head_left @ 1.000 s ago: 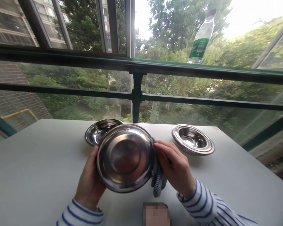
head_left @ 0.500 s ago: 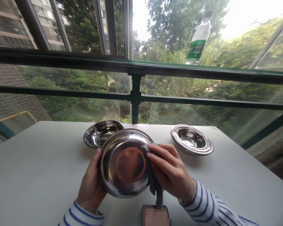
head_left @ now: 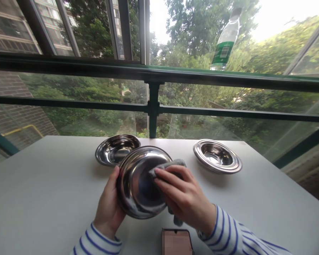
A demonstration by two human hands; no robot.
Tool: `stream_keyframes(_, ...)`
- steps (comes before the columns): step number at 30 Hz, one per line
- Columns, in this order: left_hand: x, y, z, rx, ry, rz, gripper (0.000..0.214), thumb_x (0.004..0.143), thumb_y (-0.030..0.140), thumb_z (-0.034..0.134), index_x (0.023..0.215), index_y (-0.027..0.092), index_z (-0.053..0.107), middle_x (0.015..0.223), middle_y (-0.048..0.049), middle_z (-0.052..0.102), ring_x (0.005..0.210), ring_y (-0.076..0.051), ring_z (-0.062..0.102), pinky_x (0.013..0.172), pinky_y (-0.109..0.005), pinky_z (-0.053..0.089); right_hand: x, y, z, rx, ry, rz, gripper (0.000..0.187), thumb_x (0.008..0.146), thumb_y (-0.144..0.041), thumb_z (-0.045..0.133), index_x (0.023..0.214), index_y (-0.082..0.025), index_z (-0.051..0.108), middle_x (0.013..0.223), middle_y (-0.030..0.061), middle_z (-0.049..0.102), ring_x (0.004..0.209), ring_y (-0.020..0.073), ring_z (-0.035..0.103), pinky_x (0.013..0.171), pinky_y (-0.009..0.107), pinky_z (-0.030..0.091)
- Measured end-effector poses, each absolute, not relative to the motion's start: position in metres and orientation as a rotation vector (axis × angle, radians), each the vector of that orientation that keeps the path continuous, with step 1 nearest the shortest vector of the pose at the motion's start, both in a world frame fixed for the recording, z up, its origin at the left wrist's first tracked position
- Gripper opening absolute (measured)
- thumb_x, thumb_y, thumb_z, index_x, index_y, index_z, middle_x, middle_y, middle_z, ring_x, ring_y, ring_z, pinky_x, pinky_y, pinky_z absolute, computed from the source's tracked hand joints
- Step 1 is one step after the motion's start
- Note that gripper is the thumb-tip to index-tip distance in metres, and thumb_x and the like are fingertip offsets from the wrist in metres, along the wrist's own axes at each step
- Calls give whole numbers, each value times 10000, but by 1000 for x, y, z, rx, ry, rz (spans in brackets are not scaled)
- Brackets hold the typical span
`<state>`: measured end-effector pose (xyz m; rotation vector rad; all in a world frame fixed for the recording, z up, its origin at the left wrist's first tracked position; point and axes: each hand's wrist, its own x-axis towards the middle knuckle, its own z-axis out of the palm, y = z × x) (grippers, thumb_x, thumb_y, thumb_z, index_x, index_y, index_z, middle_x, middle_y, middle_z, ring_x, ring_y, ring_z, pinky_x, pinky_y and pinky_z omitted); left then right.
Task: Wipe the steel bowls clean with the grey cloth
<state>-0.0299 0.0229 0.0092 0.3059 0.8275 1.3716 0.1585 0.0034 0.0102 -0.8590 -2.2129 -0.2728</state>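
A shiny metal bowl (head_left: 138, 202) is held up over the table, tilted so a round face points toward me. My left hand (head_left: 110, 205) grips its left rim, thumb on the near side and the other fingers hidden behind. In my right hand (head_left: 186, 194) a grey cloth (head_left: 175, 163) is bunched under the fingertips and pressed against the middle of the bowl's face. Part of the cloth hangs below that hand. Behind the held bowl, to the left, another metal bowl (head_left: 105, 154) lies on the table. Several nested metal bowls (head_left: 230, 166) rest at the right.
The white table (head_left: 42, 191) ends at a green railing (head_left: 101, 72) with glass. A phone (head_left: 177, 242) lies at the near edge, below my right hand. On the railing's top stands a clear plastic bottle (head_left: 223, 51) with a green label.
My right hand has slid the cloth left, from the bowl's right rim onto the middle of its face. The held bowl has shifted slightly right with my left hand.
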Motion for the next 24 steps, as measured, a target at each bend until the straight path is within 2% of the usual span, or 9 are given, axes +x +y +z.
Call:
stream_keyframes(7,-25,24,3,270,834,1377,254,853,236,499,928,104,702,801,-88,742,860,-233,683,841,-360,524,161,5,9,-985,-2192,-333,307,868,-143,476,1159,-137,577,1210,116,584,1070,249,473,851,421,478)
stream_keyframes(10,-24,23,3,261,821,1349,264,862,240,483,910,103,703,768,-87,740,843,-232,686,830,-365,529,152,-1,11,-898,-2338,-299,303,870,-167,483,1158,-158,576,1222,83,584,1050,237,485,841,405,469)
stream_keyframes(13,-23,20,6,258,783,1333,274,865,251,479,967,111,691,813,-86,742,846,-228,685,831,-364,527,145,-6,15,-830,-2407,-305,281,891,-182,467,1148,-180,579,1245,46,575,1034,215,492,824,374,457)
stream_keyframes(17,-19,18,8,263,769,1334,285,859,254,494,1031,116,674,867,-87,740,857,-223,682,838,-353,523,147,-5,20,-1015,-2260,-316,284,882,-151,457,1137,-144,581,1240,70,579,1051,248,469,870,410,427)
stream_keyframes(24,-19,20,5,260,776,1345,265,851,251,504,978,107,686,851,-90,739,847,-224,683,819,-348,531,144,-6,21,-876,-2382,-223,268,894,-169,455,1139,-178,564,1244,41,577,1042,222,481,836,379,439)
